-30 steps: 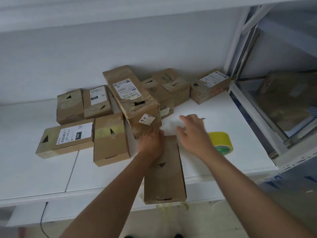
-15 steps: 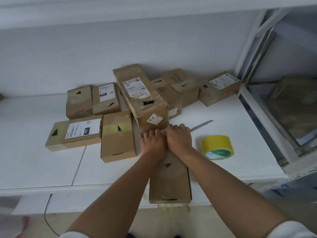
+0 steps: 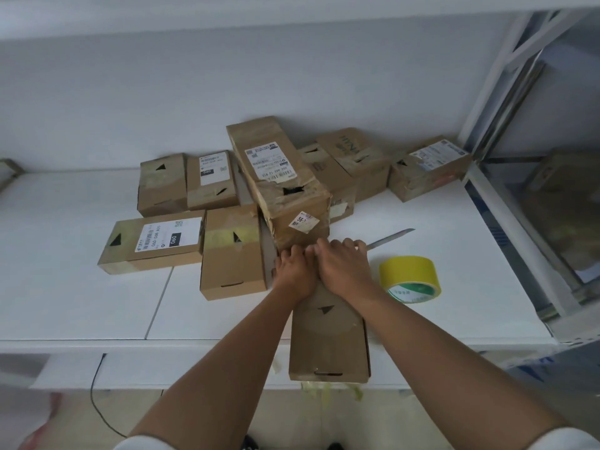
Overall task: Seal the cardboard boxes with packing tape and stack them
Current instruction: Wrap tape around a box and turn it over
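Tape roll on shelf, right of near box; blade behind roll; other boxes behind.

— What sort of place is this?
— A parcel room or small stockroom. Taped boxes bearing shipping labels crowd a white counter.
— Anything else?
— Metal racking on the right holds more cartons, and yellow tape lies beside a blade.
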The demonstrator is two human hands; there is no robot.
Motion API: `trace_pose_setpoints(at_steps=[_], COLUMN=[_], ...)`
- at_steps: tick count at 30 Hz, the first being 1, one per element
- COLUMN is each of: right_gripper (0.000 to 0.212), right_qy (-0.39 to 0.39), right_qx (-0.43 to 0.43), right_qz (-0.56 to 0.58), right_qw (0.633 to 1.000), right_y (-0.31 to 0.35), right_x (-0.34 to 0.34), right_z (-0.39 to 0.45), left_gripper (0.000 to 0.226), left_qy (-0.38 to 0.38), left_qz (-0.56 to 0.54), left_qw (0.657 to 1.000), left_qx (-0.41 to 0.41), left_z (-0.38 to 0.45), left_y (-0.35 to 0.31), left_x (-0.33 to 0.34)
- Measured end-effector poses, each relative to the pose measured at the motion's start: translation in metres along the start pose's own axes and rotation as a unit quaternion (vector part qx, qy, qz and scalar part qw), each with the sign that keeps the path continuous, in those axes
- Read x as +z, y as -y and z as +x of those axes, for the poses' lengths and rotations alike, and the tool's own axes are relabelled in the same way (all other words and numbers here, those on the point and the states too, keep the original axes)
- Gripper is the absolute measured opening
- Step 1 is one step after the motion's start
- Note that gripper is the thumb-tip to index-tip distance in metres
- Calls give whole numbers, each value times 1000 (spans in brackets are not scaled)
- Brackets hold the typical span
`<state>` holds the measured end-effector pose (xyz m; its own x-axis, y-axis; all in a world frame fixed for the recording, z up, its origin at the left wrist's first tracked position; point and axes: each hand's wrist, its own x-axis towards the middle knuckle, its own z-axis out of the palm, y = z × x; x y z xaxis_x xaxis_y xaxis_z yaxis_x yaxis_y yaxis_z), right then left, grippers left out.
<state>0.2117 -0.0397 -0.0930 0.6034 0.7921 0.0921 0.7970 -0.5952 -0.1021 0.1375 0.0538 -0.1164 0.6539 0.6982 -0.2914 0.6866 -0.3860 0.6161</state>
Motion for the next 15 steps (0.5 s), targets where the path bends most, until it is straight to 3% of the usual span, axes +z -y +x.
trace_pose_setpoints(at_steps=[5,11,15], right_gripper=[54,66,59], right_qy=[42,83,-15], right_qx=[71,46,79], right_qz=[20,-3,-30], right_qw=[996,995,996], right_y=[-1,3,-25], right_x=[-1,-20,-51], right_z=[-6,-7,-23], left_gripper=[50,52,60], left_qy=[-4,-3,-18], left_qz=[-62,-36,49], left_qw=[998,999,998], left_qx=[-8,14,43], left_z=[-11,-16,-19], left_y=[-7,-5,-10], left_x=[-10,-13,-14])
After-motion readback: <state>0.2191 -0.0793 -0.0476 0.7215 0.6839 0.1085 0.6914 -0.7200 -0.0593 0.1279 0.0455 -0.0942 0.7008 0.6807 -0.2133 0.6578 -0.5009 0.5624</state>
